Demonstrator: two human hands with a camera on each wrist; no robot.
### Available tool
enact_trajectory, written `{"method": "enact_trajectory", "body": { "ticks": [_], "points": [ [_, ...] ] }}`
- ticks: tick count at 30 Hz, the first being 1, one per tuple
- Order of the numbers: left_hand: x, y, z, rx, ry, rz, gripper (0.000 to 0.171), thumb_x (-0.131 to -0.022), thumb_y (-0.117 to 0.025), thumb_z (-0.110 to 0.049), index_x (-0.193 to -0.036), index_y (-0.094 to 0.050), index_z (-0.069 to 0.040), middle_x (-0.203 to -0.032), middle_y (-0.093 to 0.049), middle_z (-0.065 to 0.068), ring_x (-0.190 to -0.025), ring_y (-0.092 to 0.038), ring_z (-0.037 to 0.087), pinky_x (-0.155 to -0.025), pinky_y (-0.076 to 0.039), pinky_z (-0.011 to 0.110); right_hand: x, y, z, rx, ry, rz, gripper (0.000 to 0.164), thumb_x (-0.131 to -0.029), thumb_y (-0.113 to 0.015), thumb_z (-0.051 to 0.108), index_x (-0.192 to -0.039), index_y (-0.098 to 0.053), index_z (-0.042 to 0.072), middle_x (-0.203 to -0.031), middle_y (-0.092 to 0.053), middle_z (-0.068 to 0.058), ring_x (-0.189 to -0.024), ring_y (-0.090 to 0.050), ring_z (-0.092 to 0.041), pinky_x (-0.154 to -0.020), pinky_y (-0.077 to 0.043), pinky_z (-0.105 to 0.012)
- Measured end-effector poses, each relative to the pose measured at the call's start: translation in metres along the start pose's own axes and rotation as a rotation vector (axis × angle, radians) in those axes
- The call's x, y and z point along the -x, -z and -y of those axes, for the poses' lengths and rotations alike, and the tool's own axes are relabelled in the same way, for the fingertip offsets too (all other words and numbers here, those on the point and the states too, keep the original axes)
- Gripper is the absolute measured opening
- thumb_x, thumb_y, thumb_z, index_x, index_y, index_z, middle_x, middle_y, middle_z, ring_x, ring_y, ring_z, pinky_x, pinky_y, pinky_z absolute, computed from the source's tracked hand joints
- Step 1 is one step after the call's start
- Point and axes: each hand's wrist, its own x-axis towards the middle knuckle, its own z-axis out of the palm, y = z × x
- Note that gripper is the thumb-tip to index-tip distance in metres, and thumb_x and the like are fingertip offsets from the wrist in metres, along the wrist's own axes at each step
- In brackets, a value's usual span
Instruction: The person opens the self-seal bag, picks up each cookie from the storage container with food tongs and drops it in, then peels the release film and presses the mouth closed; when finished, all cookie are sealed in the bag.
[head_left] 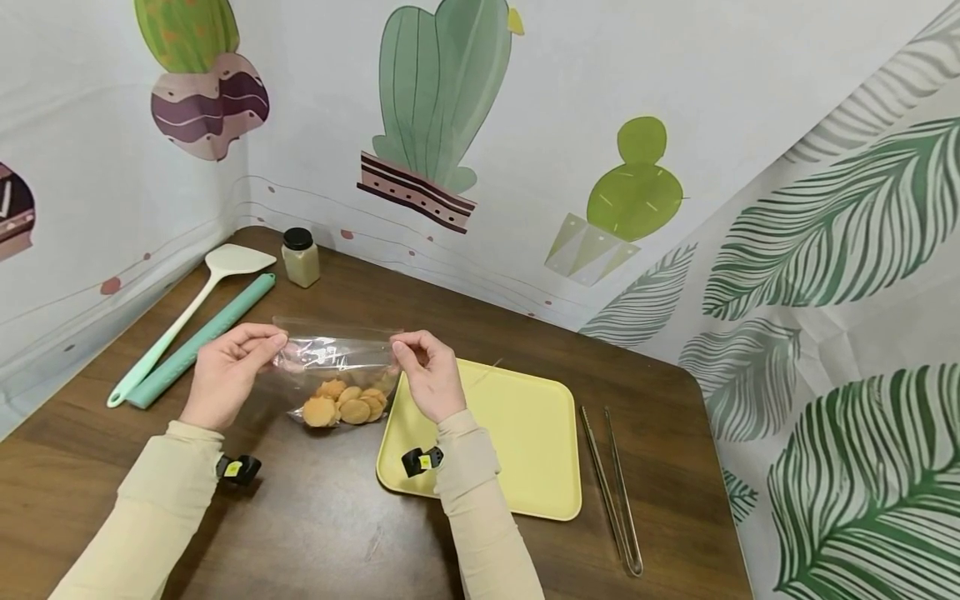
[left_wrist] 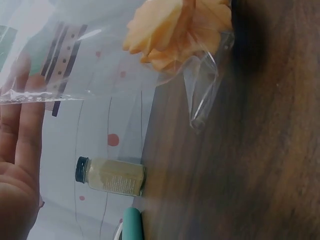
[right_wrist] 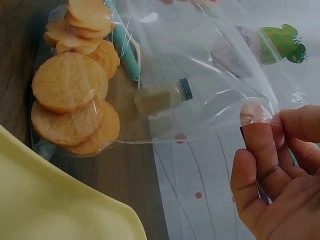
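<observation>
A clear plastic bag [head_left: 330, 354] hangs between the two hands, its top edge stretched sideways. Round, flat orange-brown cookies [head_left: 348, 404] lie in the bottom of it, some with scalloped edges in the left wrist view. My left hand [head_left: 228, 371] pinches the bag's upper left corner between thumb and fingers. At the upper right corner, my right hand [head_left: 431, 375] does the same, and the right wrist view shows its thumb and fingertips [right_wrist: 257, 112] on the film. Beside the bag on the right lies a yellow tray [head_left: 525, 433], partly under the right forearm.
Metal tongs [head_left: 615, 492] lie right of the tray. At the back left are a pale spatula [head_left: 187, 312], a green rolling pin [head_left: 206, 340] and a small black-lidded jar [head_left: 301, 260]. Printed cloth walls [head_left: 525, 208] border the wooden table [head_left: 300, 517] behind and at the sides.
</observation>
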Motion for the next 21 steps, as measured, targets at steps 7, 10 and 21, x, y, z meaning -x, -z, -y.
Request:
{"method": "enact_trajectory", "body": {
  "ticks": [7,10,21],
  "points": [
    [-0.0005,0.0016,0.0026,0.109,-0.049,0.091,0.021,-0.093,-0.062,0.001,-0.109,-0.06,0.015,-0.086,-0.074,0.005,-0.07,-0.069,0.011,-0.062,-0.056,0.023,-0.0005,0.0027,-0.0074,-0.012,0.067,0.024,0.02,-0.096,-0.054,-0.006,-0.111,-0.067,-0.009,-0.093,-0.06,-0.028,-0.073,-0.063,-0.046,-0.068,-0.056,-0.047],
    [-0.0009,0.0031,0.0033,0.124,-0.083,0.124,0.02,-0.094,-0.06,0.003,-0.109,-0.06,0.016,-0.088,-0.073,0.007,-0.069,-0.07,0.015,-0.061,-0.056,0.027,-0.0002,0.0039,-0.0066,0.013,0.073,0.036,0.019,-0.097,-0.054,-0.005,-0.109,-0.068,-0.009,-0.094,-0.061,-0.027,-0.075,-0.064,-0.044,-0.067,-0.056,-0.036],
    [0.001,0.0071,-0.0015,0.091,-0.057,0.202,0.021,-0.098,-0.055,0.0,-0.111,-0.061,0.016,-0.099,-0.072,0.011,-0.075,-0.072,0.025,-0.067,-0.056,0.038,0.0012,0.0056,-0.0005,0.051,0.084,0.051,0.021,-0.097,-0.05,-0.008,-0.106,-0.068,-0.01,-0.093,-0.061,-0.026,-0.078,-0.062,-0.042,-0.066,-0.049,-0.023]
  ]
}}
